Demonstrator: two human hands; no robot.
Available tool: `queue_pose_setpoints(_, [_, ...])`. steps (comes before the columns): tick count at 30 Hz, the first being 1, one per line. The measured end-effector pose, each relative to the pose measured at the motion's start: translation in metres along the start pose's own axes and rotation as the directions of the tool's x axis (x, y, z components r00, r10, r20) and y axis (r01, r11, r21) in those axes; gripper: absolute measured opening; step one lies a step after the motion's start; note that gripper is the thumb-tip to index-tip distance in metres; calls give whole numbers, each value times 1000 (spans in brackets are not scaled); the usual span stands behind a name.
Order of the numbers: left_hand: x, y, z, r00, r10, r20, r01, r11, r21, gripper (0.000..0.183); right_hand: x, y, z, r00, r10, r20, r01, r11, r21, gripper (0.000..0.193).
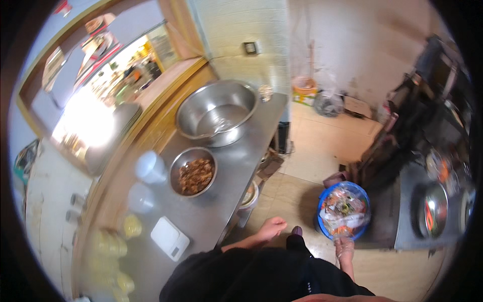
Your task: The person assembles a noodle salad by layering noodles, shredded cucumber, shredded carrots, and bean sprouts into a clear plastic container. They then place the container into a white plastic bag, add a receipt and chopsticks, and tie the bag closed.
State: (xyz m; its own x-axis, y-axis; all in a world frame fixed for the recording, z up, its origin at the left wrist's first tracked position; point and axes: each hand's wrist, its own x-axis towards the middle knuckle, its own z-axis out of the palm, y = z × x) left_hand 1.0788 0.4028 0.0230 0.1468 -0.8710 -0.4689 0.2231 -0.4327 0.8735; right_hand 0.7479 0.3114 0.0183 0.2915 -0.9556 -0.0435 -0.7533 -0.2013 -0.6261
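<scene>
My left hand (pixel 272 228) hangs bare over the floor beside the steel counter (pixel 221 201). Its fingers are curled in loosely, and nothing shows in them. My right hand (pixel 344 247), in a clear plastic glove, is at the near rim of a blue bin (pixel 320 221). The bin is full of mixed waste (pixel 344 207), with crumpled clear plastic and orange and green scraps. The right fingertips blur into the plastic there, so whether they grip anything is unclear. On the counter, a steel bowl of brown chopped food (pixel 195 176) stands in front of a large steel basin (pixel 216 108).
A white kitchen scale (pixel 170 238), a pale cup (pixel 150 167) and several yellowish containers (pixel 108 244) stand on the counter's left part. To the right is a worktop (pixel 407 211) with a steel bowl (pixel 433 209). An orange bucket (pixel 304 88) stands by the far wall.
</scene>
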Motion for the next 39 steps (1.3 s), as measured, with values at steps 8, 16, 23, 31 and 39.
queue_pose_setpoints(8, [106, 119, -4, 929, 79, -361, -24, 988, 154, 31, 241, -17, 0, 978, -207, 3, 207, 978, -18, 18])
queue_pose_setpoints(16, [174, 183, -70, 894, 184, -408, -91, 967, 238, 31, 426, -33, 69, 901, -420, 108, 364, 867, 340, 13])
queue_pose_setpoints(23, [229, 231, -119, 713, 415, -566, -317, 910, 268, 22, 540, -91, 143, 744, -150, 651, -154, 910, 385, 35])
queue_pose_setpoints(31, [194, 223, -131, 398, 267, -877, -269, 949, 167, 27, 630, -262, 206, 385, -449, 806, 276, 890, 363, 21])
queue_pose_setpoints(39, [201, 199, -75, -42, -272, -961, -470, 855, -222, 36, 621, -385, 244, -371, -472, 800, 822, 234, 520, 21])
